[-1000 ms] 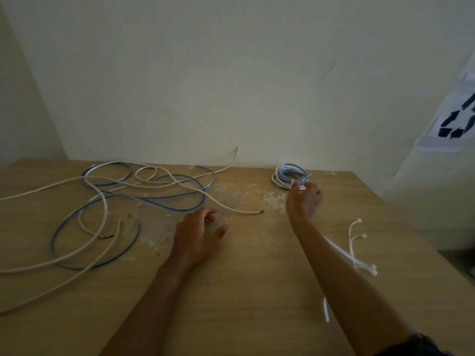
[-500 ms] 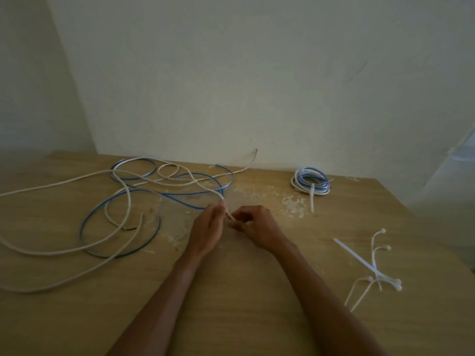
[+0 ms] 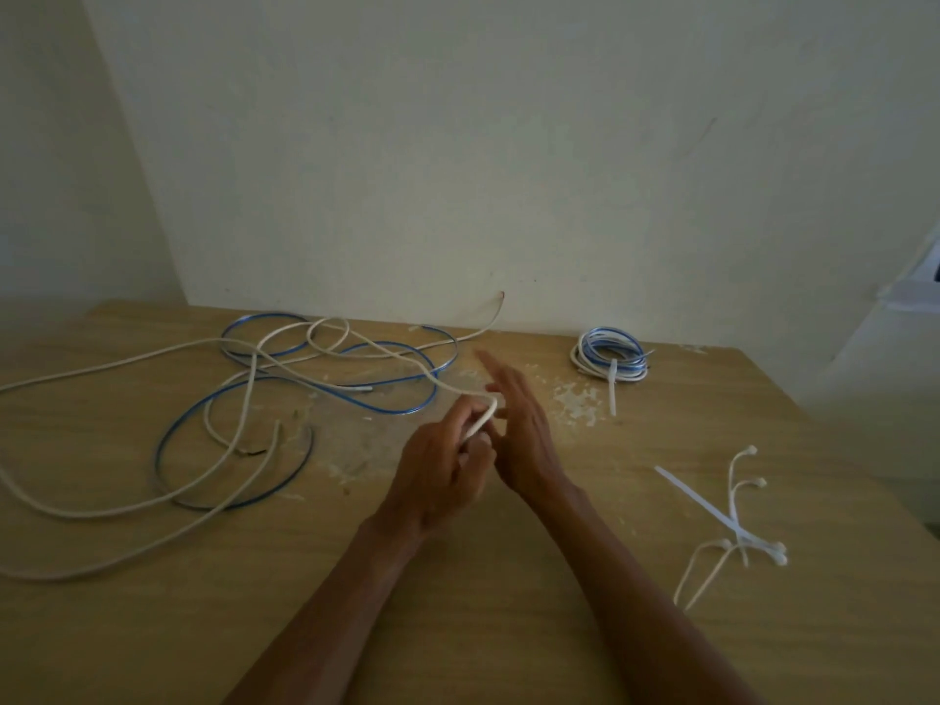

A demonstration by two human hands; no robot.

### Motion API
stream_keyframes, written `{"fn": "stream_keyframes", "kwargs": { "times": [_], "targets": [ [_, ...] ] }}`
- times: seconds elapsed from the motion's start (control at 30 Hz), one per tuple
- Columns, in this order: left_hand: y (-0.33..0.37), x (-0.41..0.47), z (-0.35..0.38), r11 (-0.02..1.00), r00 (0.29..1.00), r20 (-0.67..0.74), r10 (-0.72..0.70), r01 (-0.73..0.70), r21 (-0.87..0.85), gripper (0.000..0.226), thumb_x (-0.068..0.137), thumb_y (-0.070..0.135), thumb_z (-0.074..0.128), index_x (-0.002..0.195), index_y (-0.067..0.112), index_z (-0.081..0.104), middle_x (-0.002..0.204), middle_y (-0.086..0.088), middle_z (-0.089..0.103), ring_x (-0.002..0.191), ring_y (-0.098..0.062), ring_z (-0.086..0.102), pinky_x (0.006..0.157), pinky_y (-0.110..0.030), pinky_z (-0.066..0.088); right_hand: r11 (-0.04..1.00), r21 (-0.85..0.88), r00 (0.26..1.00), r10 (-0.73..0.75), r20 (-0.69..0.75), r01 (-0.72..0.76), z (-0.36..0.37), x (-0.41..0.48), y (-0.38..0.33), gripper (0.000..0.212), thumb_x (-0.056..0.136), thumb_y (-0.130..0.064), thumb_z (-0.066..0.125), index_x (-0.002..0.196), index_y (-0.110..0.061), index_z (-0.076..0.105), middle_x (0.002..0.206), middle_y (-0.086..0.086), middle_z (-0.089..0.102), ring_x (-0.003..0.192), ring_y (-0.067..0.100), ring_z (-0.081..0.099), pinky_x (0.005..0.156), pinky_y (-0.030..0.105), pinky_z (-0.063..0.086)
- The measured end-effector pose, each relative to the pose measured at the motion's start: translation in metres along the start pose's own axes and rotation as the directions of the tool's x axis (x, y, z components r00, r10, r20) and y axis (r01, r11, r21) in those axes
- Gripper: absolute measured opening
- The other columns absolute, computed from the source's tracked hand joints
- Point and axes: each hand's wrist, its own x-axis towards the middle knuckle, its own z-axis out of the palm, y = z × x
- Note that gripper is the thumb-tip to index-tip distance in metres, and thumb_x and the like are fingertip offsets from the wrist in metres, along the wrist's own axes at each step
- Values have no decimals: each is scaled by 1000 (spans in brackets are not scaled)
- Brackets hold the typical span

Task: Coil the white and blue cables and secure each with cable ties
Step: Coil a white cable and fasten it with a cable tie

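Loose white cable (image 3: 117, 506) and blue cable (image 3: 285, 480) sprawl in tangled loops over the left half of the wooden table (image 3: 458, 628). My left hand (image 3: 442, 465) is shut on the white cable's end, which bends in a short loop above its fingers. My right hand (image 3: 513, 424) is right beside it, fingers stretched out flat and apart, touching the loop's side. A finished white and blue coil (image 3: 610, 353) with a cable tie hanging from it lies at the back right.
Several loose white cable ties (image 3: 732, 526) lie on the table at the right. Pale crumbs or scuffs (image 3: 575, 404) mark the wood near the middle. A wall runs along the table's far edge; the right edge drops off near the ties.
My right hand left the finished coil and came to the white cable's end beside my left hand. The left hand picked that end up, and the right fingers have now spread open.
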Motion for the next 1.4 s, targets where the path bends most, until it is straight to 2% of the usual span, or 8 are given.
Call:
{"fn": "stream_keyframes", "kwargs": {
  "times": [0.27, 0.53, 0.83, 1.0, 1.13, 1.23, 1.33, 1.4],
  "targets": [
    [9, 2, -5, 998, 913, -402, 65, -54, 39, 24, 102, 28, 42, 79, 22, 46, 53, 10, 33, 45, 2, 36, 47, -15, 25, 896, -439, 846, -180, -502, -70, -28, 10, 27, 19, 98, -20, 48, 97, -12, 65, 101, 5, 69, 93, 28, 59, 84, 40, 41],
    [-5, 8, -12, 998, 816, -576, -59, 43, -40, 24, 103, 30, 44, 82, 22, 51, 57, 10, 42, 49, -1, 38, 48, -24, 31, 952, -173, 706, 59, -706, -253, -50, 8, 48, 15, 100, -6, 53, 106, -1, 66, 103, 14, 69, 96, 26, 60, 84, 26, 41],
    [-48, 0, -11, 933, 778, -516, -358, 324, -158, 6, 105, 18, 48, 108, 14, 50, 69, 0, 59, 53, -9, 53, 52, -40, 43, 980, -187, 962, 20, -273, -73, -19, 17, -18, 44, 107, -39, 32, 104, -14, 68, 54, -6, 48, 50, 6, 47, 51, 32, 38],
    [-47, 1, -6, 972, 922, -309, -234, 219, -83, 20, 98, 12, 40, 103, 20, 59, 86, 5, 66, 70, -10, 63, 61, -34, 50, 944, -139, 928, 254, -272, -299, -11, 51, -31, 21, 106, -24, 42, 103, -7, 55, 77, 6, 62, 81, 35, 62, 64, 38, 37],
    [-48, -3, 0, 995, 991, -108, -83, 89, 49, 33, 92, 4, 45, 113, 18, 67, 100, 1, 70, 89, -12, 66, 76, -40, 57, 935, 37, 933, 355, -63, -353, -37, 82, -31, 39, 101, -41, 54, 98, -3, 61, 75, 3, 58, 67, 17, 54, 61, 31, 36],
    [-51, 0, 0, 987, 990, -130, -55, 73, 140, 20, 88, 17, 68, 108, 18, 70, 85, 4, 63, 73, -9, 57, 68, -37, 54, 769, 395, 859, 391, 332, -502, -42, 72, -36, 60, 96, -58, 45, 103, -3, 66, 72, 5, 56, 56, 10, 49, 51, 23, 36],
    [-46, 3, -5, 963, 972, -205, -115, 160, 219, 27, 90, 47, 68, 94, 21, 68, 82, 7, 57, 71, -5, 49, 67, -29, 48, 852, 289, 894, 376, 244, -437, -27, 56, -28, 52, 106, -46, 39, 92, -5, 67, 62, 5, 49, 47, 11, 40, 44, 21, 30],
    [-44, 3, -8, 941, 968, -240, -69, 143, 307, 38, 96, 56, 53, 91, 20, 63, 89, 5, 58, 81, -11, 52, 69, -29, 46, 723, 431, 841, 489, 234, -540, -22, 54, -20, 49, 107, -44, 39, 89, -5, 63, 61, 3, 45, 45, 10, 35, 43, 22, 26]
  ]
}}
